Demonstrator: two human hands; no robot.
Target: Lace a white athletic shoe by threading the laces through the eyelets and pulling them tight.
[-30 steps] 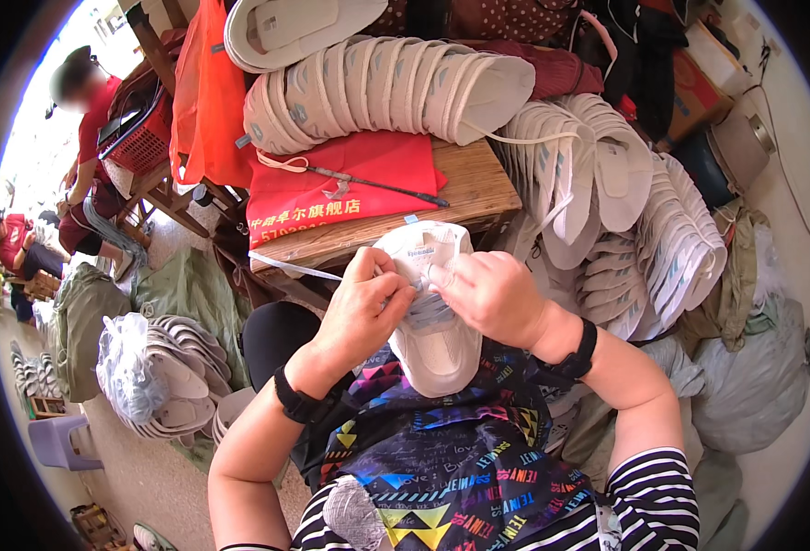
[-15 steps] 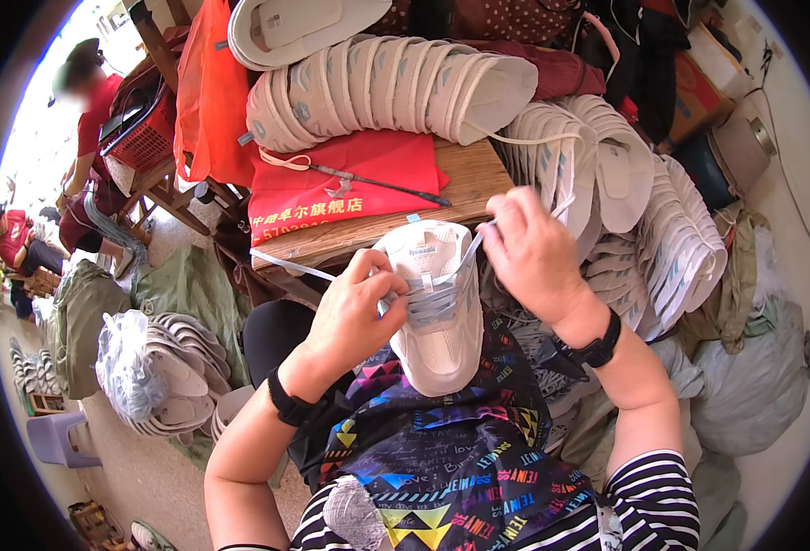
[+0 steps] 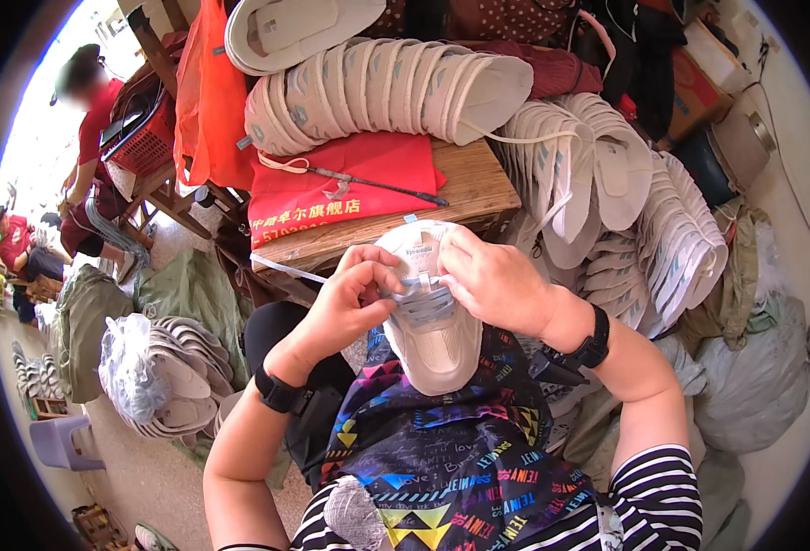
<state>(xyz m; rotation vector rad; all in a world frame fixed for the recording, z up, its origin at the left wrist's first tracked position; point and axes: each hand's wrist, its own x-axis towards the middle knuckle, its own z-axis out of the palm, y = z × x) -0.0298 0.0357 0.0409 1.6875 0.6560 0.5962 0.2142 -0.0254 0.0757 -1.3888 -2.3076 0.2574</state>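
Observation:
A white shoe upper point(image 3: 437, 354) with pale blue lacing point(image 3: 430, 306) rests against the wooden bench edge and my apron, toe toward me. My left hand point(image 3: 354, 298) is closed at the upper's left eyelet row, and a pale blue shoelace point(image 3: 287, 268) runs out from it to the left. On the other side, my right hand point(image 3: 506, 289) bends over the right eyelets. Its thumb and fingertips pinch close to the tongue point(image 3: 420, 250); the lace at those fingertips is mostly hidden.
On the wooden bench point(image 3: 478, 184) lie a red bag point(image 3: 331, 216), a thin dark hooked tool point(image 3: 377, 184) and a nested row of shoe uppers point(image 3: 359, 92). More stacked uppers point(image 3: 621, 174) stand at right. Another pile point(image 3: 184, 376) sits lower left; a person point(image 3: 101, 119) works beyond.
My right hand has come down and left from beside the upper, where it held the lace out, to the eyelets near the tongue. My left hand has shifted only slightly.

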